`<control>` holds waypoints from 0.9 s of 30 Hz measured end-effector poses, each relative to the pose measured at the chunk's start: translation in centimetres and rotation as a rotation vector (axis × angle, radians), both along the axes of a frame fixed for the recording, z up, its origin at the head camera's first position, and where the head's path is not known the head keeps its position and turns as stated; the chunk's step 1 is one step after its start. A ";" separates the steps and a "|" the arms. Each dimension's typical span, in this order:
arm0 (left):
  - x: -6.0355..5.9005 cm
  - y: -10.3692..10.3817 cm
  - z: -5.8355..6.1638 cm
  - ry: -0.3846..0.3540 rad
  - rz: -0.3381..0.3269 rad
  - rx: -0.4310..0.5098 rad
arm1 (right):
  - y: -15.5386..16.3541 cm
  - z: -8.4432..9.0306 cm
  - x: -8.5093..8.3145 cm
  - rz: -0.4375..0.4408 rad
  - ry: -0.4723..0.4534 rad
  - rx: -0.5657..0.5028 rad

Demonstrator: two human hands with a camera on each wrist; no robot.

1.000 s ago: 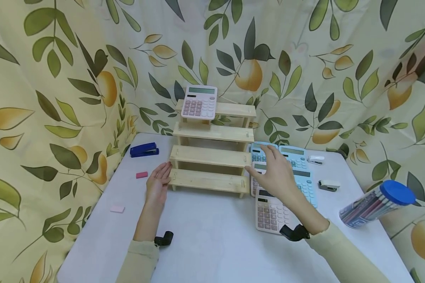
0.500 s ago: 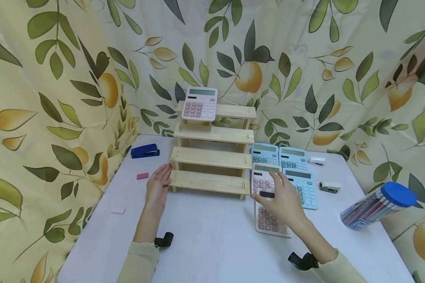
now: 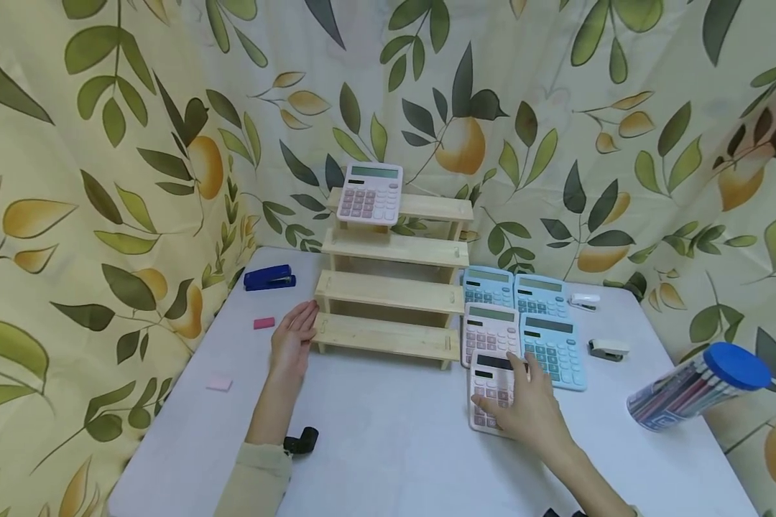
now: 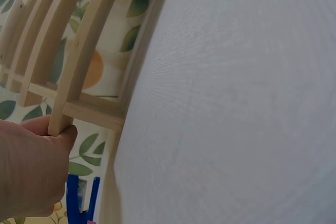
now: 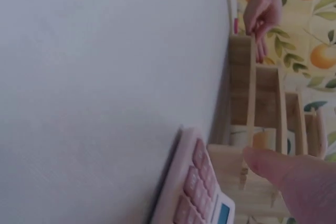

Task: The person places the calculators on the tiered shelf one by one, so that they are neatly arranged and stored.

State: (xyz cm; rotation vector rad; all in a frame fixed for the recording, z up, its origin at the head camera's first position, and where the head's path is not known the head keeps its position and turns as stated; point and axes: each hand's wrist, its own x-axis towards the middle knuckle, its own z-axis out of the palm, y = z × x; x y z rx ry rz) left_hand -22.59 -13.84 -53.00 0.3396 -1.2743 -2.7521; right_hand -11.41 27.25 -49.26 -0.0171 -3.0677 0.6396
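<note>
resting right hand (image 3: 530, 413) on pink calculator (image 3: 491, 384), left hand (image 3: 292, 339) touching wooden rack (image 3: 388, 291)

Pink calculators (image 3: 493, 390), blue calculators (image 3: 552, 352), navy stapler (image 3: 269, 277), leaf-and-pear patterned cloth (image 3: 103, 143).

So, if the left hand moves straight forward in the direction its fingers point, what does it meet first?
The left hand already touches the left end of the wooden stepped shelf at its lowest step, so it would most likely meet that shelf first.
</note>
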 end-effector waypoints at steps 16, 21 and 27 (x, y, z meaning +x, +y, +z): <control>0.2 0.0 0.1 -0.002 -0.010 -0.031 | -1.2 -1.8 1.7 -0.036 -0.087 0.006; 0.1 0.0 0.0 -0.010 -0.016 -0.037 | -1.5 -2.0 1.9 -0.028 -0.078 0.046; 0.2 0.0 -0.2 -0.017 -0.023 -0.039 | -2.0 -2.3 2.0 -0.042 -0.099 0.084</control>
